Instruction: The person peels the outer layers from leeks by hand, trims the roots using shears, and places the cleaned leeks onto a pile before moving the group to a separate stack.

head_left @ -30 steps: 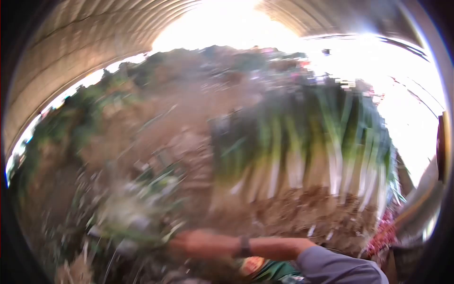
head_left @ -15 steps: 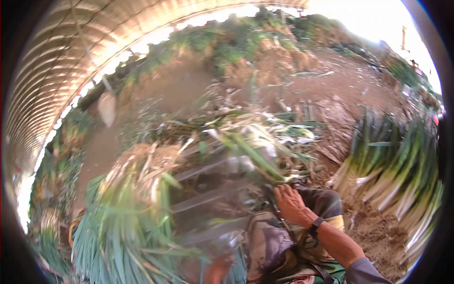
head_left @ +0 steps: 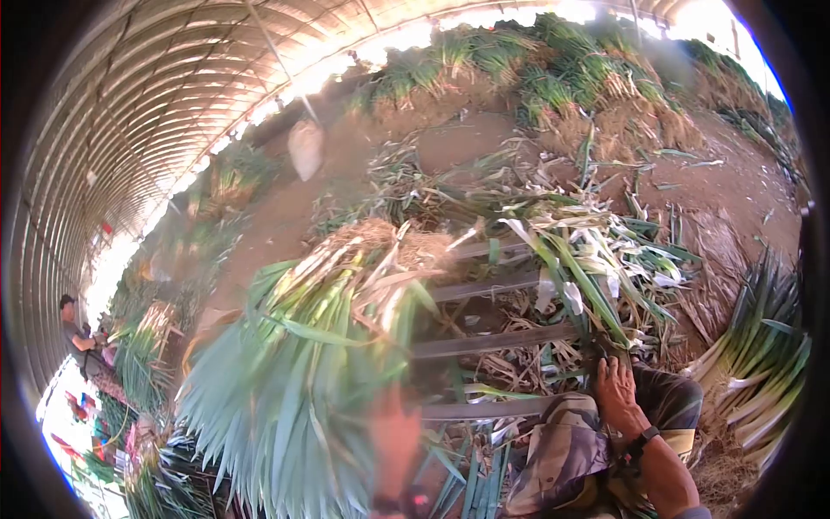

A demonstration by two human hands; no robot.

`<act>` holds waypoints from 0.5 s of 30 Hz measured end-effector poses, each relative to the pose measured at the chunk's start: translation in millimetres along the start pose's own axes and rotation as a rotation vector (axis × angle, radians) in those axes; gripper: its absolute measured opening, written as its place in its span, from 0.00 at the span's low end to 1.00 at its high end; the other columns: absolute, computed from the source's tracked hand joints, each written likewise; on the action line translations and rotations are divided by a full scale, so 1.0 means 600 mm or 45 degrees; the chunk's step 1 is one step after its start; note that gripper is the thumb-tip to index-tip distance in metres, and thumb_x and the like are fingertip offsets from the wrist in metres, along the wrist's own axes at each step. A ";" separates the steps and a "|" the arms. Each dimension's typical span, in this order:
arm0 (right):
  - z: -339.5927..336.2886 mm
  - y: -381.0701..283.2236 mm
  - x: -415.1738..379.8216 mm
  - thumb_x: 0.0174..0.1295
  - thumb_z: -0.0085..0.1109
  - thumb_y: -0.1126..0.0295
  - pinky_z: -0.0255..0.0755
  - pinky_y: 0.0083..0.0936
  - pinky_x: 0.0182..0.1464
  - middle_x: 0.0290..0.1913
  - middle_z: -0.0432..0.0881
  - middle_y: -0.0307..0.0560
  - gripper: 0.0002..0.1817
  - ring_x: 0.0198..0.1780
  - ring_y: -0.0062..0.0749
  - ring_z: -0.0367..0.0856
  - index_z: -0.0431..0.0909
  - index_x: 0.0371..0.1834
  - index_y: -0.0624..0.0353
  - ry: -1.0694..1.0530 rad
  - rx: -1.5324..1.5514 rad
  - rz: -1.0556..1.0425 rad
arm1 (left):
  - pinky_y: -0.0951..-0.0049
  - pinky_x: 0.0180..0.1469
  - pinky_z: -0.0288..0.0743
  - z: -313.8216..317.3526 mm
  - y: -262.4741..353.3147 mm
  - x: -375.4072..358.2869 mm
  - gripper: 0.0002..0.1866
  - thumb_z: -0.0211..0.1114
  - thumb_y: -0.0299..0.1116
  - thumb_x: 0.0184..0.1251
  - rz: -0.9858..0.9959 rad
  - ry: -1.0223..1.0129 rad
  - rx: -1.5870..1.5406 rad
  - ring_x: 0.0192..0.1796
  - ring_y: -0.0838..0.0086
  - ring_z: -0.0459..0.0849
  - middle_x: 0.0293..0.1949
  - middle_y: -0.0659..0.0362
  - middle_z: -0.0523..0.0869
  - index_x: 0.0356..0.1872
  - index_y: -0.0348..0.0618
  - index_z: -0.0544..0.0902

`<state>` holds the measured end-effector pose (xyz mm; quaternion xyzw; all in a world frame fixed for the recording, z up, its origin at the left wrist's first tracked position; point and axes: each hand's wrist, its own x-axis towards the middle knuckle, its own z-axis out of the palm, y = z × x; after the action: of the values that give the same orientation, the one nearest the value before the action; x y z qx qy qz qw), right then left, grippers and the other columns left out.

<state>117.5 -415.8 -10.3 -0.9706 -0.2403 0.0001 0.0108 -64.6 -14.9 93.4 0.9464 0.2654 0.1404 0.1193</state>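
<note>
My left hand (head_left: 394,432) is smeared by motion at the right side of a large bundle of green onions (head_left: 294,346); its fingers cannot be made out. The bundle lies with pale roots toward the back and long green leaves toward me. My right hand (head_left: 616,389), with a dark band at the wrist, rests by my knee with its fingers stretched out. Just beyond it lies a heap of peeled leaves and stalks (head_left: 596,268).
Dark slats (head_left: 493,342) run between the bundle and my legs. More onions lie on the soil at the right (head_left: 756,363). Bundles (head_left: 596,78) line the back. A light object (head_left: 305,149) hangs at upper left. Another person (head_left: 78,333) is at far left.
The view has swung left, so the bundle and my right hand appear farther right. My left hand shows more fully beside the bundle. The other person has come into view.
</note>
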 end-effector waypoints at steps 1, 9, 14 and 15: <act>-0.012 -0.003 -0.002 0.54 0.63 0.71 0.63 0.48 0.71 0.67 0.69 0.73 0.44 0.68 0.65 0.70 0.59 0.77 0.72 -0.034 0.043 0.040 | 0.43 0.73 0.63 -0.036 0.000 0.030 0.46 0.81 0.41 0.53 0.021 0.096 0.183 0.75 0.46 0.68 0.71 0.44 0.72 0.73 0.44 0.69; -0.064 0.006 0.011 0.55 0.69 0.65 0.63 0.52 0.72 0.65 0.71 0.72 0.51 0.69 0.68 0.69 0.53 0.81 0.67 -0.244 0.352 0.179 | 0.42 0.82 0.48 -0.209 -0.163 0.163 0.72 0.88 0.54 0.36 -0.347 -0.045 0.494 0.83 0.44 0.53 0.80 0.41 0.58 0.82 0.38 0.53; -0.109 0.030 0.030 0.44 0.76 0.65 0.64 0.41 0.75 0.73 0.68 0.72 0.56 0.75 0.62 0.67 0.57 0.80 0.67 -0.312 0.854 0.299 | 0.49 0.80 0.54 -0.200 -0.275 0.191 0.75 0.87 0.59 0.33 -0.494 -0.214 0.091 0.81 0.48 0.59 0.79 0.38 0.60 0.81 0.32 0.51; -0.113 0.039 0.033 0.43 0.76 0.67 0.64 0.35 0.74 0.71 0.73 0.68 0.56 0.74 0.52 0.70 0.57 0.79 0.69 -0.311 1.069 0.280 | 0.52 0.79 0.59 -0.203 -0.278 0.196 0.74 0.87 0.58 0.33 -0.473 -0.228 0.104 0.79 0.48 0.64 0.77 0.37 0.64 0.80 0.31 0.53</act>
<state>146.4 -428.6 57.1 -0.8948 -0.1145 0.2132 0.3751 -86.5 204.7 180.8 0.8940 0.4290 0.0207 0.1277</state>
